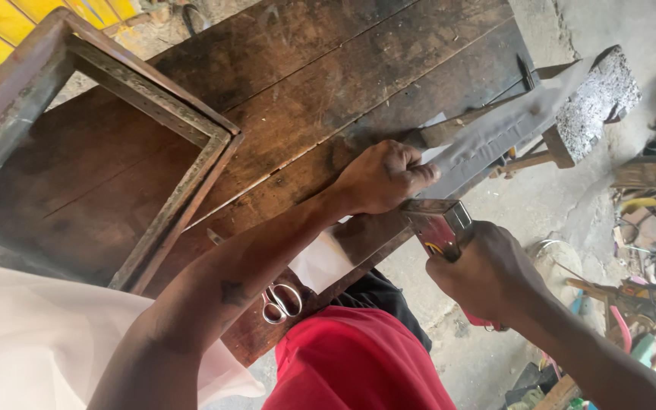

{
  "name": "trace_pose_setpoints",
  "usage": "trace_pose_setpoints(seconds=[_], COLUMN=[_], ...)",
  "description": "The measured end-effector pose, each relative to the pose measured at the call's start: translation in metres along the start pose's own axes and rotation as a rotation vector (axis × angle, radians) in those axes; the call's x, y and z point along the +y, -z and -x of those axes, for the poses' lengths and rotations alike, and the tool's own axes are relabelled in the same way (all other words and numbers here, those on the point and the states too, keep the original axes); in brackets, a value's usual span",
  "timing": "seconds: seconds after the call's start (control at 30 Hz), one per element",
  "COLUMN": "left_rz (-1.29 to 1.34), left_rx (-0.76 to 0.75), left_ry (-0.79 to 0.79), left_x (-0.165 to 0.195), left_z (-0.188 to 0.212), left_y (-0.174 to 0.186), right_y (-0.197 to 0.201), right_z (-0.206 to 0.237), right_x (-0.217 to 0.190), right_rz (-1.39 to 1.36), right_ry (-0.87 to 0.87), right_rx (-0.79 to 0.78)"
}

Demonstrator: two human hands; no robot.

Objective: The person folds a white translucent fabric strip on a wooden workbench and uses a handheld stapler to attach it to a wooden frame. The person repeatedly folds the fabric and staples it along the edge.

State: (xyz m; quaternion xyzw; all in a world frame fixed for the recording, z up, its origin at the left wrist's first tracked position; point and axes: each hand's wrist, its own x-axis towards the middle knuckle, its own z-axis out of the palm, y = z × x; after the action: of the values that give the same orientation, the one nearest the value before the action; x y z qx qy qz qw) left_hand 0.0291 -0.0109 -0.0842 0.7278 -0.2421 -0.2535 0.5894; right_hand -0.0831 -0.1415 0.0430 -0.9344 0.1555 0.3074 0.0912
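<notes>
The dark wooden workbench (305,83) filled the view, a metal frame (153,114) at nine o'clock. The pale strip (487,137) lay at two o'clock, pinned by the clenched left hand (381,178). The right hand (484,273) gripped the staple gun (438,224); pressing it flat seemed wise

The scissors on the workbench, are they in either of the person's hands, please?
No, the scissors lie on the workbench beneath the left forearm, held by neither hand.
</notes>
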Motion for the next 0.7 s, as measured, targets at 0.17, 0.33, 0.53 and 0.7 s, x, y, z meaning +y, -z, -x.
trace_pose_setpoints(seconds=[0.17, 0.33, 0.53, 0.7], left_rz=[-0.059, -0.219, -0.464, -0.728], left_rx=[0.053, 0.021, 0.070, 0.040], left_ry=[0.009, -0.058, -0.081, 0.067], left_x=[-0.003, -0.017, -0.029, 0.008], left_z=[0.000, -0.011, -0.009, 0.025], left_y=[0.000, -0.003, -0.005, 0.010], right_y=[-0.003, -0.038, -0.038, -0.024], right_z=[0.000, 0.010, -0.055, -0.082], right_x=[0.036, 0.081, 0.091, 0.075], right_rz=[-0.279, -0.475, 0.072, 0.010], right_ry=[-0.157, -0.256, 0.214, 0.231], right_rx=[-0.148, 0.129, 0.832, 0.758])
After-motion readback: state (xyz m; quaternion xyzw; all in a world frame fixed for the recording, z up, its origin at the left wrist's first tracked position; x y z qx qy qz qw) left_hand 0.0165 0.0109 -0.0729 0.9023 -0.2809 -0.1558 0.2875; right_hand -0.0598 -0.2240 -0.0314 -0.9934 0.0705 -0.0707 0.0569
